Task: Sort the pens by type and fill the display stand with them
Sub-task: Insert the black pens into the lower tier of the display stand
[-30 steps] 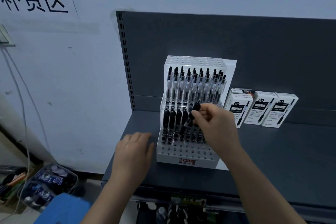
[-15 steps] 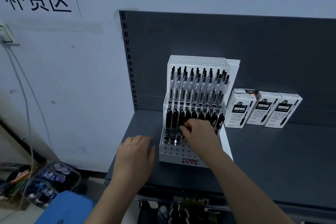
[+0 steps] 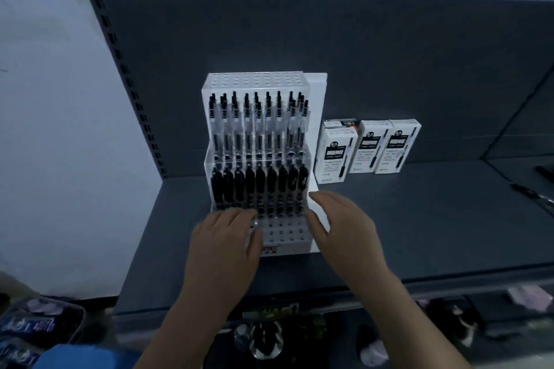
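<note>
Left hand flat on the display stand's front holes, right hand straight-fingered and empty at its right side, shelf's left end.

Logo of display stand half behind left hand

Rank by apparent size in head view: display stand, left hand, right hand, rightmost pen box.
1. display stand
2. left hand and right hand, about alike
3. rightmost pen box, though it sits farther away
</note>
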The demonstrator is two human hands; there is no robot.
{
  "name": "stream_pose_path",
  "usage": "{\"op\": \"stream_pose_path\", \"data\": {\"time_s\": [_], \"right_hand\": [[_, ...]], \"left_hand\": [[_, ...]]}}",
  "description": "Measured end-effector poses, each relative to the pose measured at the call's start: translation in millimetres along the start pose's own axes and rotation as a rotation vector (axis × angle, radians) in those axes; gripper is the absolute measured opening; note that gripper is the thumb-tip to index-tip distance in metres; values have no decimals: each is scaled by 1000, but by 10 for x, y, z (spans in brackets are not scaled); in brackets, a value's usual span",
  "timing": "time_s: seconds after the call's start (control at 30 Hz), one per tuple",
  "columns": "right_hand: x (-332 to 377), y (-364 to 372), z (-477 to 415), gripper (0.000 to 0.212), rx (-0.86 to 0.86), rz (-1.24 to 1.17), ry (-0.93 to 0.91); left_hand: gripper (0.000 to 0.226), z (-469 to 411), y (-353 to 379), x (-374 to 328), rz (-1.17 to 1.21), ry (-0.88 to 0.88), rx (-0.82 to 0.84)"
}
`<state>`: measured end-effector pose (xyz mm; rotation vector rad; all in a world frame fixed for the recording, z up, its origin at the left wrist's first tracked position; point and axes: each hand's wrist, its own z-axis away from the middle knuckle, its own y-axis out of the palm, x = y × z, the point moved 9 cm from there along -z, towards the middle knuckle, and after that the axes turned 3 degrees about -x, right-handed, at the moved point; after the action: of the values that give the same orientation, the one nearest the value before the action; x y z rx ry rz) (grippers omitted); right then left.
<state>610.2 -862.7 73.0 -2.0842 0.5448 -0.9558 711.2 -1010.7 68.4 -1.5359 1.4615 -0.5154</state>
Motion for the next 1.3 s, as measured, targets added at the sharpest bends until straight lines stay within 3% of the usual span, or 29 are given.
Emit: {"op": "stream_pose_path", "data": {"time_s": [0.23,0.77,1.13,1.3], "right_hand": [[-873,-681,327,29,-132,91,123],[-3574,-2530,1104,28,-133,327,364],[-4972,-3177,807,32,-154,362,424],[-5638,-3265,520,28,-92,341,481]], "left_hand": [[33,-202,332,-991,68,120,65],[45,-352,1682,-4192,236,336,190],[28,-878,2631,-5577,285,423,249],[37,-1258,3142,-5949,276,374,363]]}}
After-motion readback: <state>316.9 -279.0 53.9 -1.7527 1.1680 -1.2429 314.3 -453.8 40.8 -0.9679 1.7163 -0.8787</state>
